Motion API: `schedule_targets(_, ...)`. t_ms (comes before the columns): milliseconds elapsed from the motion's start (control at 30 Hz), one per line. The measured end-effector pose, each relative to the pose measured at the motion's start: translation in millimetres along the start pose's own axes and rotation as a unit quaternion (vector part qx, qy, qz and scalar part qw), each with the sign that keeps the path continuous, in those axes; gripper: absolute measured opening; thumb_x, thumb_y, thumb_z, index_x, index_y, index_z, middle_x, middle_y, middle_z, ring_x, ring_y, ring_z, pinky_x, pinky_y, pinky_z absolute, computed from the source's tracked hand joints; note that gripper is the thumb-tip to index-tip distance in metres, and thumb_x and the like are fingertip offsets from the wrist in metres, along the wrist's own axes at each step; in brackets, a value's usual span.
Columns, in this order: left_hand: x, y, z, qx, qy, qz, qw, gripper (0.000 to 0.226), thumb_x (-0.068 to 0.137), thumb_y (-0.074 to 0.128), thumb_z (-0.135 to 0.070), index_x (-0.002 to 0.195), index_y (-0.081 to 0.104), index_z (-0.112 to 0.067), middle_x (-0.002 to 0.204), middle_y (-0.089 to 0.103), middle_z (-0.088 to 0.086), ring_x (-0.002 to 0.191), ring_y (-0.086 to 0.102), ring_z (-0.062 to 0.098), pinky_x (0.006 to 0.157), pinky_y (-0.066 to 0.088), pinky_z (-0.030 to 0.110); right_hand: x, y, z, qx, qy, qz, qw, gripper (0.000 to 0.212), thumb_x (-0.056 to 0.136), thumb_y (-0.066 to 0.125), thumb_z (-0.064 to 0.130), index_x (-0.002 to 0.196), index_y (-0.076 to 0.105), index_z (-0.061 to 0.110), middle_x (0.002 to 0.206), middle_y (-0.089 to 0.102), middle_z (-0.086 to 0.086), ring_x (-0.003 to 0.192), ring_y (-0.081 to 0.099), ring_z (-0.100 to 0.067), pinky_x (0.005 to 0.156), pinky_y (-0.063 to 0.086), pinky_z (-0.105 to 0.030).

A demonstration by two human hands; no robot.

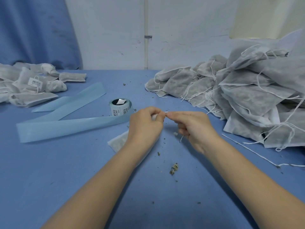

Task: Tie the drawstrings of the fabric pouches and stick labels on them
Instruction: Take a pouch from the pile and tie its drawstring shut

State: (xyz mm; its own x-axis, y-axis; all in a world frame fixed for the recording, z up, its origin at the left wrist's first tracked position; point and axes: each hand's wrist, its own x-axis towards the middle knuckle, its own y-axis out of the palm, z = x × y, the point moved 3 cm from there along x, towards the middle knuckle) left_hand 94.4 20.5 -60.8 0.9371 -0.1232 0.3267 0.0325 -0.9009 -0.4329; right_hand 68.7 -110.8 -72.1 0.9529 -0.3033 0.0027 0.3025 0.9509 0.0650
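A white fabric pouch (pixel 118 142) lies on the blue table, mostly hidden under my left hand (pixel 145 124) and forearm. My left hand grips the pouch's gathered neck. My right hand (pixel 193 126) meets it fingertip to fingertip and pinches the white drawstring (pixel 180 138), whose loose end hangs below its fingers. A roll of barcode labels (pixel 120 107) stands just left of and behind my left hand, and its pale blue backing strip (pixel 69 126) trails out to the left.
A big heap of untied grey pouches (pixel 239 96) with loose strings fills the right side. Tied, labelled pouches (pixel 33 85) lie at the far left. A stray string (pixel 250 151) and herb crumbs (pixel 173 169) lie on the table. A wall stands behind.
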Motion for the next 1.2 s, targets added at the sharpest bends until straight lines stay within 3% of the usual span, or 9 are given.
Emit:
schedule_targets(167,1,11,8,-0.087,-0.084,0.036,0.992,0.019,0.093,0.055,-0.021,0.074,0.06,-0.022,0.068,0.061,-0.012,0.073,0.055,0.007,0.074,0.042,0.026,0,-2,1,0.07,0.066,-0.002,0.995,0.014,0.076,0.073,0.002,0.063,0.068,0.007,0.047,0.044,0.006,0.037,0.026,-0.007,0.034,0.024,-0.016)
schedule_targets(300,-3,16,8,-0.213,-0.118,0.07,0.967,0.019,0.092,0.054,-0.011,0.075,0.062,-0.014,0.076,0.065,0.003,0.087,0.059,0.02,0.085,0.044,0.033,-4,6,-2,0.238,0.204,0.11,0.943,0.003,0.069,0.063,0.006,0.07,0.061,0.005,0.05,0.033,0.004,0.033,0.02,-0.004,0.031,0.015,-0.011)
schedule_targets(433,-7,13,4,-0.171,-0.051,0.033,0.983,0.016,0.088,0.06,-0.01,0.089,0.065,-0.026,0.089,0.069,-0.005,0.078,0.06,0.003,0.073,0.043,0.012,-4,4,-1,0.291,0.225,0.111,0.923,0.003,0.067,0.061,0.005,0.064,0.061,0.005,0.048,0.034,0.004,0.031,0.021,-0.002,0.027,0.016,-0.01)
schedule_targets(533,-12,5,-5,-0.07,0.091,-0.046,0.992,0.025,0.081,0.063,-0.002,0.096,0.068,-0.022,0.091,0.066,-0.012,0.085,0.06,0.001,0.078,0.043,0.008,-4,4,-1,0.294,0.219,0.097,0.925,0.004,0.067,0.061,0.006,0.065,0.063,0.003,0.049,0.034,0.004,0.03,0.021,-0.002,0.027,0.016,-0.009)
schedule_targets(633,-17,4,-12,0.035,0.203,-0.119,0.971,0.016,0.077,0.067,-0.01,0.091,0.074,-0.013,0.089,0.072,-0.005,0.084,0.063,0.01,0.081,0.043,0.017,-4,4,0,0.289,0.21,0.099,0.929,0.004,0.067,0.062,0.008,0.069,0.063,0.004,0.049,0.035,0.004,0.031,0.021,-0.003,0.028,0.016,-0.009)
schedule_targets(767,-16,3,-13,0.054,0.223,-0.128,0.965,0.005,0.076,0.073,-0.01,0.08,0.076,-0.009,0.081,0.074,0.003,0.078,0.067,0.022,0.073,0.041,0.02,-3,1,-1,0.262,0.196,0.094,0.94,0.006,0.07,0.064,0.008,0.07,0.058,0.007,0.051,0.036,0.004,0.032,0.021,-0.003,0.029,0.016,-0.01)
schedule_targets(900,-14,-3,-15,0.147,0.261,-0.137,0.944,0.005,0.071,0.069,-0.008,0.068,0.072,-0.006,0.068,0.068,0.005,0.075,0.062,0.027,0.068,0.036,0.023,-4,-5,4,0.053,0.071,0.048,0.995,0.007,0.082,0.068,0.008,0.08,0.071,0.003,0.052,0.042,0.006,0.037,0.029,-0.003,0.034,0.023,-0.013)
schedule_targets(1000,-14,-5,-17,0.196,0.313,-0.161,0.915,0.006,0.073,0.068,-0.003,0.067,0.071,-0.005,0.065,0.066,0.004,0.077,0.058,0.03,0.069,0.036,0.022,-5,-8,7,-0.032,-0.012,0.036,0.999,0.01,0.079,0.073,0.016,0.085,0.076,0.007,0.05,0.048,0.011,0.042,0.035,-0.002,0.041,0.032,-0.012)
schedule_targets(1200,-5,-2,-7,0.0,0.051,-0.044,0.998,0.015,0.087,0.065,-0.029,0.076,0.066,-0.039,0.09,0.043,-0.01,0.105,0.033,0.01,0.078,0.021,-0.006,-4,-2,4,0.008,-0.04,0.076,0.996,0.024,0.071,0.071,0.032,0.087,0.073,0.014,0.092,0.072,0.001,0.091,0.064,-0.01,0.097,0.049,-0.034)
